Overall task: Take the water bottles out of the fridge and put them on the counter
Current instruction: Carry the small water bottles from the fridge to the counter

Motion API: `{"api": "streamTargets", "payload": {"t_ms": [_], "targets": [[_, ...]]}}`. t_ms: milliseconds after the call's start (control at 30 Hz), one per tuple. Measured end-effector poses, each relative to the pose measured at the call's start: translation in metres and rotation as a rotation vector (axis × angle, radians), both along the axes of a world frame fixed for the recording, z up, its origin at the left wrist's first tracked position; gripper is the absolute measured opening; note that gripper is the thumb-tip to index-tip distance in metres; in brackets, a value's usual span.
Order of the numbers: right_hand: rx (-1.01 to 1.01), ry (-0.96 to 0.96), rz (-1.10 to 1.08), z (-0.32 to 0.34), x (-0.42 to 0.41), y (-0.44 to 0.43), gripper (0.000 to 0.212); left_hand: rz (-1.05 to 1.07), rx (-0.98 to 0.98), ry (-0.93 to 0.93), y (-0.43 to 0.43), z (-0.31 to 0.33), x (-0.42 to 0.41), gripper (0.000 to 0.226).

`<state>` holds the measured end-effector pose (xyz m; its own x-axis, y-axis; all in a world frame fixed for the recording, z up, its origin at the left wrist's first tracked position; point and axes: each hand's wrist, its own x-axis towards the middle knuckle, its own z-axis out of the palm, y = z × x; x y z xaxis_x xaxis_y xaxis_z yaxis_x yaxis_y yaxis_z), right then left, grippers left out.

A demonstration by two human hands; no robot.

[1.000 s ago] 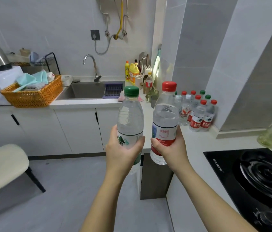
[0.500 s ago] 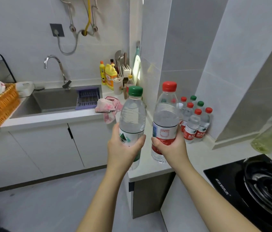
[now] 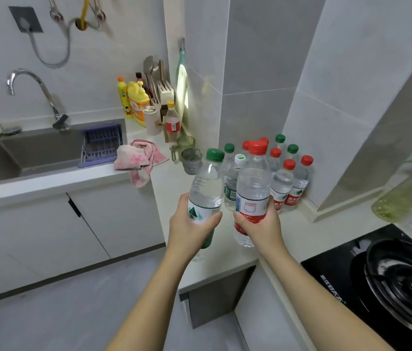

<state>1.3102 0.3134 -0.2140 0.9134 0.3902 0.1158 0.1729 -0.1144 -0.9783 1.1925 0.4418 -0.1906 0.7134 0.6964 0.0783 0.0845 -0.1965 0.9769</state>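
Observation:
My left hand (image 3: pixel 191 225) grips a clear water bottle with a green cap (image 3: pixel 206 184), tilted slightly right. My right hand (image 3: pixel 263 225) grips a taller clear bottle with a red cap and red label (image 3: pixel 251 191), upright. Both bottles hang over the white counter (image 3: pixel 225 257), close to its front corner. Behind them, against the tiled wall corner, stands a cluster of several red-capped and green-capped water bottles (image 3: pixel 289 178). The fridge is out of view.
A green glass mug (image 3: pixel 183 148) and a grey glass (image 3: pixel 191 160) stand left of the cluster, beside a pink cloth (image 3: pixel 136 160). Sink (image 3: pixel 37 153) and tap (image 3: pixel 37 95) lie at the left. A black gas hob (image 3: pixel 389 282) sits at the right, detergent bottles (image 3: pixel 136 102) behind.
The view has moved closer and to the right along the counter. Both hands have carried their bottles forward, over the counter and nearer to the cluster.

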Motion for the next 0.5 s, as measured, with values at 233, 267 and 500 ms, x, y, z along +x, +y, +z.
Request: {"api": "streamTargets", "payload": {"t_ms": [233,267,500], "targets": [[-0.111,0.056,-0.055,-0.049,0.052,-0.001,0.054,-0.034,0.018,0.164,0.006,-0.049,0.064,0.047],[-0.126,0.068,-0.062,-0.057,0.059,-0.001,0.053,-0.035,0.015,0.189,0.006,-0.056,0.071,0.046],[-0.185,0.155,-0.093,-0.100,0.091,-0.003,0.066,-0.015,-0.050,0.273,0.007,-0.093,0.100,0.045]]}}
